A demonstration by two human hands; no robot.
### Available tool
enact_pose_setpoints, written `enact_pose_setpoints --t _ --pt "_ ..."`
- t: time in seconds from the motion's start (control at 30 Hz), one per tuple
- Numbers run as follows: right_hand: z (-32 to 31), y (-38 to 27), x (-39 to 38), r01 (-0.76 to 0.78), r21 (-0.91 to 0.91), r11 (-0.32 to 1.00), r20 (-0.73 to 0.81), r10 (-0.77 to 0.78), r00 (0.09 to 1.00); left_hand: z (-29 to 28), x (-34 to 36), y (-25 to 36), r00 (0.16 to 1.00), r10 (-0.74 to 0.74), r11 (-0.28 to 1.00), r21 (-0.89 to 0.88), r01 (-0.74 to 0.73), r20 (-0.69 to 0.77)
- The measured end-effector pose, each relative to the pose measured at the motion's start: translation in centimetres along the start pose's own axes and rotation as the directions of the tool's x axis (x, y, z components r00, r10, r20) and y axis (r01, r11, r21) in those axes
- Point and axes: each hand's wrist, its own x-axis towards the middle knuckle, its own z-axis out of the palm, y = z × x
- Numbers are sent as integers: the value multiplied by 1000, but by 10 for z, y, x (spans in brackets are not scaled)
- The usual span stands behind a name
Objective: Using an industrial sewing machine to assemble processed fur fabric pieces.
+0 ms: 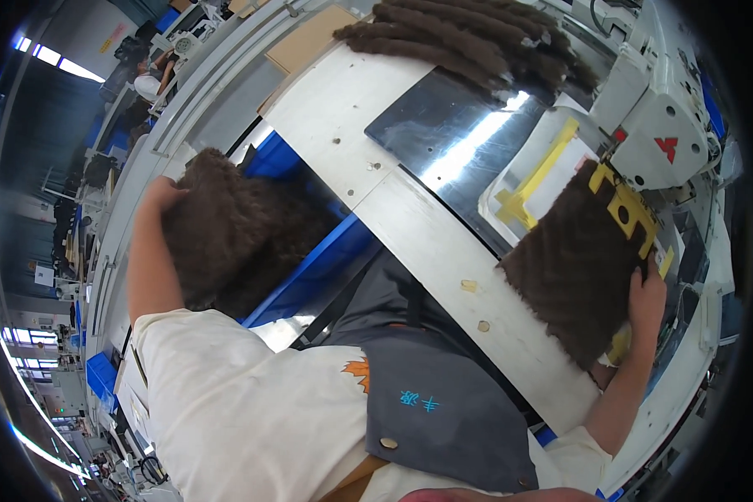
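Observation:
My left hand (163, 197) grips the edge of a brown fur piece (217, 226), one of those heaped over a blue bin (305, 272) at the left. At the right, a flat brown fur piece (565, 268) with faint chevron lines lies at the sewing machine (648, 117), under a yellow cut-out frame (623, 209). My right hand (648, 289) is closed at the right edge of this piece, beside the frame; what its fingertips hold is partly hidden. A yellow-edged pad (527, 197) sits beside the piece.
Several brown fur strips (460, 42) are stacked at the far end of the white table (343, 109), near a glossy dark plate (427, 117) and cardboard (305, 38). Another person (151, 79) sits at a station in the upper left. Metal rails run along the left.

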Motion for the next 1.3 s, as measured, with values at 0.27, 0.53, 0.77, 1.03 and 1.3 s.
enact_pose_setpoints --t 0.27,0.53,0.77,1.03,1.3 --pt "2 10 4 33 27 999 -34 -32 999 7 -3 -3 994 71 996 -41 -74 -78" --pt "-18 -21 -10 -89 36 995 25 88 996 20 23 -24 962 76 994 96 -53 -262" --pt "-21 -31 -10 -104 37 994 26 104 994 -34 -13 36 970 -11 873 470 128 -244" --pt "-21 -17 -11 -68 13 998 -36 69 997 -84 -38 367 522 744 619 138 -773 -417" --pt "-21 -27 -8 -67 44 997 -35 68 997 -40 -19 590 64 756 381 359 -852 -652"
